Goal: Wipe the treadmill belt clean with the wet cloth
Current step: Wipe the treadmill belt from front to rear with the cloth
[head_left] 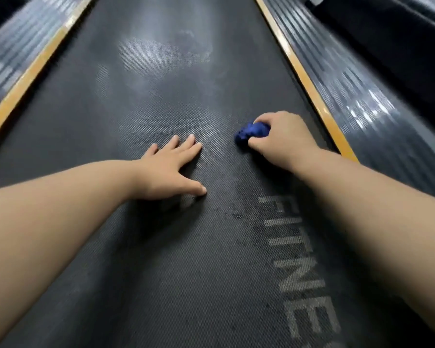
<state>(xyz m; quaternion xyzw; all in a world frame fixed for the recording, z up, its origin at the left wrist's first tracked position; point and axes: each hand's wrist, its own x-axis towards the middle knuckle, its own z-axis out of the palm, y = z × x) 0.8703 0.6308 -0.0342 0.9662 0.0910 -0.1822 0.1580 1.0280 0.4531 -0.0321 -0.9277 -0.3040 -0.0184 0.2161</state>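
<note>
Though dark overall, shows pale smudges (161,54) far up belt (176,247) and white lettering (299,259) beside right forearm. Flanked by yellow strips (312,89) and ribbed rails (349,91). Left hand (171,169) flat on belt, fingers spread, holding nothing. Right hand (281,136) curled round balled blue cloth (251,131), pressed to belt near right strip. Cloth pokes out left of grip, rest hidden under fingers. Lettering cut off at frame edge; rails blurred.
</note>
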